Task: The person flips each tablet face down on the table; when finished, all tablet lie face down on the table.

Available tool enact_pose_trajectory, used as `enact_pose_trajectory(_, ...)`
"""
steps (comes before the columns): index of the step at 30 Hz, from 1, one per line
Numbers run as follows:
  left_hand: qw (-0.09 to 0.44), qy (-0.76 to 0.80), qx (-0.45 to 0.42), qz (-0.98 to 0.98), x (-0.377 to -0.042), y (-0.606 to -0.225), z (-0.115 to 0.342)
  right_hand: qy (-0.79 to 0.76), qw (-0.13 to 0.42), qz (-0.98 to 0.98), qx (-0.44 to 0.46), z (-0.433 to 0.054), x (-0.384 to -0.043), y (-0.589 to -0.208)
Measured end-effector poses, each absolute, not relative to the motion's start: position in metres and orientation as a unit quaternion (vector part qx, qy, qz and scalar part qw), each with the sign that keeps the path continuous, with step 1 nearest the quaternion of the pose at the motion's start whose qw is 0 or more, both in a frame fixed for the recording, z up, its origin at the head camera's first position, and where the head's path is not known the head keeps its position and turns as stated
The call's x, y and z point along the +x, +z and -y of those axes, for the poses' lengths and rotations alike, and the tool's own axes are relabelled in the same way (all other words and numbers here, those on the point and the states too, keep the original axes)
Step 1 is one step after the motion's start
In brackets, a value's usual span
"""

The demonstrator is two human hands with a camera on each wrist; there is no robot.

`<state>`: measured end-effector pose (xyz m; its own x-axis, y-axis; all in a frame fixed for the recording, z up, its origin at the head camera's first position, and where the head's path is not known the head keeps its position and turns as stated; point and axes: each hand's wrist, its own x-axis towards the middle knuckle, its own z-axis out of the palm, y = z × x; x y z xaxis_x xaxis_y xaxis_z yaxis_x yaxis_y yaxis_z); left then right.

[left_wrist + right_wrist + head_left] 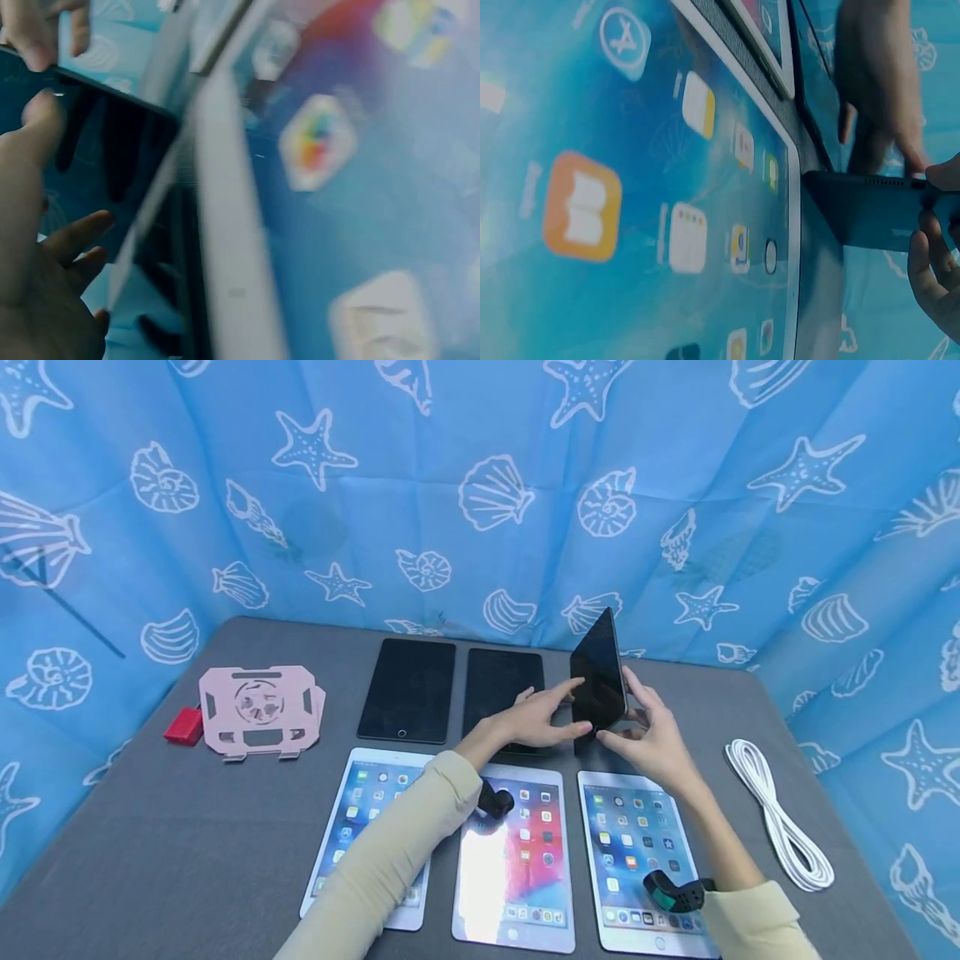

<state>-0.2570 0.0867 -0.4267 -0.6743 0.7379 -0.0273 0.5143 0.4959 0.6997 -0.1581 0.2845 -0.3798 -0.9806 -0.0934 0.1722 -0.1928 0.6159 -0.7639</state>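
My right hand (654, 739) pinches a black tablet (597, 664) near its lower right corner, thumb in front and fingers behind. The tablet stands tilted up on edge at the back of the table, its dark screen turned to the left. In the right wrist view its dark back (874, 214) shows. My left hand (536, 720) is in front of the screen with fingers spread, its thumb close to the tablet's lower edge. In the left wrist view, the fingers of my left hand (56, 277) are apart over the dark glass; whether they touch it I cannot tell.
Two black tablets lie face up to the left, one (408, 689) beside the other (501, 681). In front lie three white tablets with lit screens: left (360, 827), middle (513, 860), right (641, 852). A pink stand (260, 710), red block (184, 727) and white cable (776, 814) flank them.
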Motion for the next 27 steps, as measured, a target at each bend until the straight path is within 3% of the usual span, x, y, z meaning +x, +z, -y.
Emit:
enact_pose_trajectory(4,0.162,0.422,0.351,-0.82,-0.259,-0.409,-0.088,0.422,0.067,0.901,0.077,-0.281,-0.157,-0.378)
enact_pose_trajectory(11,0.142,0.425,0.339,-0.827,-0.256,-0.387,-0.095,0.421,0.068,0.901,0.082,-0.278,-0.156,-0.382)
enact_pose_trajectory(19,0.112,0.392,0.344,-0.845,-0.256,-0.384,-0.091,0.419,0.05,0.9,0.107,-0.269,-0.158,-0.388)
enact_pose_trajectory(27,0.123,0.385,0.332,-0.852,-0.257,-0.385,-0.083,0.398,0.015,0.911,0.104,-0.268,-0.161,-0.396)
